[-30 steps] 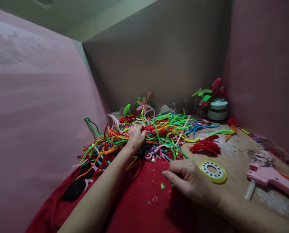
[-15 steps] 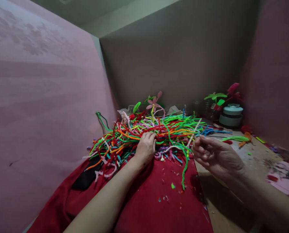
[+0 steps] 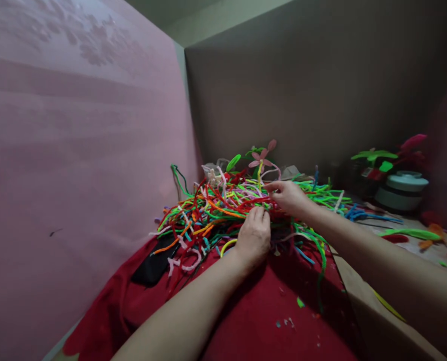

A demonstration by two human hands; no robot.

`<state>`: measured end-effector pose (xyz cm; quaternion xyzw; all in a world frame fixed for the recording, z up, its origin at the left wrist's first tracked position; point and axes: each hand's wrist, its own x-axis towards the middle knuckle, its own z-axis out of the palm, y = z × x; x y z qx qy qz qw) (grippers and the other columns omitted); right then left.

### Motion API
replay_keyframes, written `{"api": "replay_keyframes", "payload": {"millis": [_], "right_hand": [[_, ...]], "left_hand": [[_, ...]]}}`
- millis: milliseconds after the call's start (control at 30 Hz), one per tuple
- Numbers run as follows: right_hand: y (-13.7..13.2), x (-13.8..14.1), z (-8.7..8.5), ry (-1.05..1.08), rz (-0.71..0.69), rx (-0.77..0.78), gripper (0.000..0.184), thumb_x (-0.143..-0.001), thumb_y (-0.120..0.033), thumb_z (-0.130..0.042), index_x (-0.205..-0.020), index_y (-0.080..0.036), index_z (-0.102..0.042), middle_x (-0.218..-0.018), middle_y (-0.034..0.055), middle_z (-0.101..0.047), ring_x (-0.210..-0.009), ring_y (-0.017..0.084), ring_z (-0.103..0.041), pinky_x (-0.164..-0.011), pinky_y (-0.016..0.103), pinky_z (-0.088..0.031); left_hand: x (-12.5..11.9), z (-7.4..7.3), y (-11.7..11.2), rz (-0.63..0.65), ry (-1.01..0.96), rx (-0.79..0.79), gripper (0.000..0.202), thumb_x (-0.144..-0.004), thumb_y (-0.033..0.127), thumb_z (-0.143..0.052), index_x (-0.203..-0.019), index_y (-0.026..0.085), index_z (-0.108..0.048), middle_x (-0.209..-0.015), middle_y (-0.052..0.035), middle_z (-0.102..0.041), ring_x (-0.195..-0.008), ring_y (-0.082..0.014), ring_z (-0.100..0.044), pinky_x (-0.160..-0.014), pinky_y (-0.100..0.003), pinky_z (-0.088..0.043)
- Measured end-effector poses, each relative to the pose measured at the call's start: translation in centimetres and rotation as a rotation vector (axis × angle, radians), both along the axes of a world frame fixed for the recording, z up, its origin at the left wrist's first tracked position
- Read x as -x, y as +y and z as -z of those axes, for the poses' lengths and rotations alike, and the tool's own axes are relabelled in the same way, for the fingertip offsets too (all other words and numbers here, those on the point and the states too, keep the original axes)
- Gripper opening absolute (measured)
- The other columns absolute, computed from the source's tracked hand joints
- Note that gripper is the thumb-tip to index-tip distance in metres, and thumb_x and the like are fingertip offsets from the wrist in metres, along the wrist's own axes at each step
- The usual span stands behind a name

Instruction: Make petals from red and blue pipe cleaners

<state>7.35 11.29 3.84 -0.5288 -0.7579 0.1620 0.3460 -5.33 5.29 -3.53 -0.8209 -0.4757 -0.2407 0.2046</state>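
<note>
A heap of pipe cleaners (image 3: 216, 205) in green, red, orange, pink, white and blue lies tangled on a red cloth (image 3: 302, 331). At the heap's front edge rests my left hand (image 3: 254, 233), its fingers bent down and closed over several strands; the fingertips are partly hidden. Just above and to the right, my right hand (image 3: 289, 196) reaches across the heap, fingers stretched leftward and slightly apart, with nothing visible in them. A pink pipe-cleaner flower (image 3: 260, 159) rises behind the heap.
A black phone-like object (image 3: 154, 263) lies on the cloth at left. To the right are a pale lidded jar (image 3: 404, 190), green leaves (image 3: 374, 155) and a long green leaf piece (image 3: 411, 233). Walls stand left and behind. Small scraps dot the cloth.
My right hand has moved left from beside the heap to over its middle. My left hand stays on the heap's front edge. The view has turned slightly left.
</note>
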Motion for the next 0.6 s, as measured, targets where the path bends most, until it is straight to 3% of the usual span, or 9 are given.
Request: {"api": "replay_keyframes", "payload": {"millis": [100,267,533,600], "right_hand": [[2.1,-0.2,0.7,-0.192,0.052,-0.059,0.041,-0.070,-0.006,-0.050,-0.106,-0.014,-0.067,-0.107,0.0128,-0.067,-0.101,0.024,-0.060,-0.085,0.029,-0.042],[2.8,-1.1,1.5,-0.441,0.050,-0.036,0.029,-0.068,-0.009,-0.055,-0.087,-0.018,-0.073,-0.088,0.0110,-0.072,-0.088,0.024,-0.064,-0.077,0.029,-0.043],[2.4,-1.9,1.8,-0.468,0.089,-0.151,0.026,-0.076,-0.016,-0.050,-0.088,-0.020,-0.072,-0.086,0.0076,-0.071,-0.083,0.020,-0.064,-0.073,0.025,-0.042],[2.0,-2.0,1.6,-0.448,0.101,-0.193,0.029,-0.077,-0.016,-0.050,-0.097,-0.018,-0.071,-0.095,0.0089,-0.070,-0.085,0.021,-0.063,-0.074,0.025,-0.042]], "left_hand": [[-0.2,-0.2,-0.5,0.010,0.062,-0.015,0.037,-0.083,0.010,-0.036,-0.117,0.001,-0.049,-0.121,-0.0219,-0.052,-0.117,-0.0267,-0.046,-0.100,-0.043,-0.039],[-0.8,-0.4,-1.3,0.044,0.144,0.026,0.041,-0.083,0.011,-0.036,-0.121,-0.002,-0.046,-0.127,-0.0249,-0.049,-0.122,-0.0290,-0.043,-0.102,-0.044,-0.037],[-1.2,-0.3,-1.8,0.079,0.195,0.062,0.042,-0.085,0.015,-0.034,-0.120,-0.006,-0.048,-0.128,-0.0250,-0.048,-0.124,-0.0314,-0.041,-0.104,-0.040,-0.036],[-1.2,-0.4,-1.9,0.081,0.187,0.049,0.042,-0.085,0.014,-0.034,-0.120,-0.005,-0.048,-0.129,-0.0246,-0.047,-0.126,-0.0311,-0.038,-0.105,-0.040,-0.034]]}}
